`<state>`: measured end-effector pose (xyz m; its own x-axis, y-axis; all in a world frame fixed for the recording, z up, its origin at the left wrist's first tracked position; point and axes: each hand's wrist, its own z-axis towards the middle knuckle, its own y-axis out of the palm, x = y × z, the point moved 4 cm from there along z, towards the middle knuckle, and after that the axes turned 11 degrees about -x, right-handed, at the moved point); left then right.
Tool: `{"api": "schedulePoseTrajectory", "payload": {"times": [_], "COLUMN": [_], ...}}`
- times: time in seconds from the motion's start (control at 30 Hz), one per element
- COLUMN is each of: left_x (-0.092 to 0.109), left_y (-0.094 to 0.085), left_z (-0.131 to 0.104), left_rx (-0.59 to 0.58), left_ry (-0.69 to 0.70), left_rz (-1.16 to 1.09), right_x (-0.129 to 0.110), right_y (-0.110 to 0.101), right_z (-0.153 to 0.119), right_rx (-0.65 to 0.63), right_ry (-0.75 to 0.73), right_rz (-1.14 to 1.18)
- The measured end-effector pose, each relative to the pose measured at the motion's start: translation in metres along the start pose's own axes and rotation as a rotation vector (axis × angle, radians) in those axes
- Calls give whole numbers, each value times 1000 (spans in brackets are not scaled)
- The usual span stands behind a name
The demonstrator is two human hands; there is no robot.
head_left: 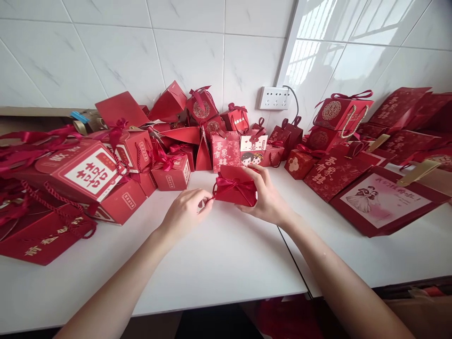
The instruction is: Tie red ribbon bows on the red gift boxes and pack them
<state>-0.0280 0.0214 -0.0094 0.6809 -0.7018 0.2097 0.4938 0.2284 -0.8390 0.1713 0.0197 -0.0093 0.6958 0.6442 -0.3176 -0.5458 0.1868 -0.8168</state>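
The right hand [263,195] is partly open, curved around the right side of a small red box [226,194], with its fingers over the upper edge and its thumb at the lower edge. The left hand [190,207] has its thumb and fingertips drawn close together on a thin red cord [213,194] at the box's left side. A shiny red ribbon [236,184] is tied in a bow across the box, which is held at the middle of the scene, over the white tabletop [219,259].

Just beyond the box stand a red gift bag [225,153] with pale writing and, to its right, a card [253,149] with two cartoon faces. To the left of the hands is a red box with a bow [173,174]; farther left, larger red boxes with twisted cord handles are piled up, one with a white label [92,173]. On the right lie more red bags and boxes, the nearest bag [384,202] showing a picture of a couple. At the far side, a white power strip [274,98] sits against the tiled wall [187,52].
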Motion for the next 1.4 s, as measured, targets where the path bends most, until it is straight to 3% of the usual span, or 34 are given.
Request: {"api": "schedulePoseTrajectory", "payload": {"times": [0.13, 0.2, 0.27, 0.37, 0.47, 0.57, 0.7, 0.87, 1.07, 1.17, 1.27, 1.4], "left_x": [-17, -26, -31, -30, -20, -7, 8, 20, 20, 15, 8, 0], "left_y": [12, 14, 9, -3, -11, -12, -9, -4, 2, 1, 4, 7], "left_z": [-1, -2, -2, -2, -2, -1, -2, -4, -5, -5, -4, -2], "left_rx": [-265, -344, -308, -107, 41, 12, -31, 107, 144, 76, -91, -351], "left_ry": [-218, -330, -440, -532, -451, -284, -151, -34, -48, -200, -401, -552], "left_rz": [0, 0, -16, -166, -404, -488, -347, -139, -107, -307, -593, -819], "right_x": [6, 6, 5, 1, -4, -7, -7, -10, -19, -16, -13, -10], "right_y": [2, 3, 4, 6, 11, 14, 15, 18, 22, 22, 21, 18], "right_z": [0, 0, 0, 0, 0, 0, 0, 0, 2, 2, 2, 1], "right_rx": [-10, -19, -19, -25, -61, -74, -53, -43, -23, -31, -35, -45], "right_ry": [13, 14, 5, -22, -47, -66, -80, -92, -136, -108, -85, -77], "right_rz": [-23, -25, -33, -39, -19, 4, 5, -20, -45, -43, -55, -67]}}
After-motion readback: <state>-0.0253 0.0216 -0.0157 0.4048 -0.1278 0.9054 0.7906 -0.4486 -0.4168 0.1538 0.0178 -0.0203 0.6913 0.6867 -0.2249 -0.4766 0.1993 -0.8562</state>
